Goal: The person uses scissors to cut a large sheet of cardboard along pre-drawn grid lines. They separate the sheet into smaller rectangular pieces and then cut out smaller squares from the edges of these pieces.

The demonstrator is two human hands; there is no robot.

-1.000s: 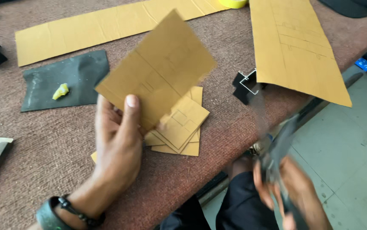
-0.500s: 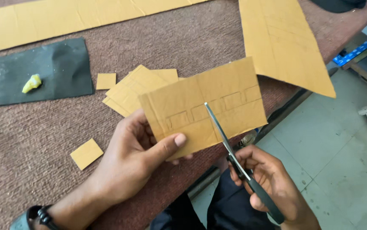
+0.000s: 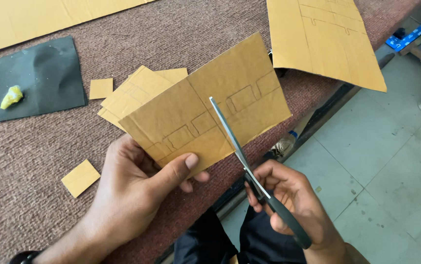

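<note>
My left hand point(image 3: 139, 188) pinches the lower left corner of a brown cardboard piece point(image 3: 205, 105) with pencil outlines drawn across it, held up over the table's front edge. My right hand point(image 3: 291, 195) grips black-handled scissors point(image 3: 249, 166). Their blades lie across the cardboard's lower middle, pointing up and left, with the tip near the drawn line. Under the held piece, a stack of smaller cardboard pieces point(image 3: 132, 95) rests on the brown fabric-covered table point(image 3: 181, 39).
Two small cardboard squares point(image 3: 101, 88) point(image 3: 80, 178) lie loose on the table. A dark sheet point(image 3: 34, 78) with a yellow lump point(image 3: 12, 96) sits at left. A long cardboard strip point(image 3: 39, 19) and a large marked cardboard sheet point(image 3: 323, 39) lie at the back. Tiled floor is at right.
The left hand turned the cardboard piece from upright to level and brought it toward me. The right hand raised the scissors from below the table edge and laid the blades onto the cardboard.
</note>
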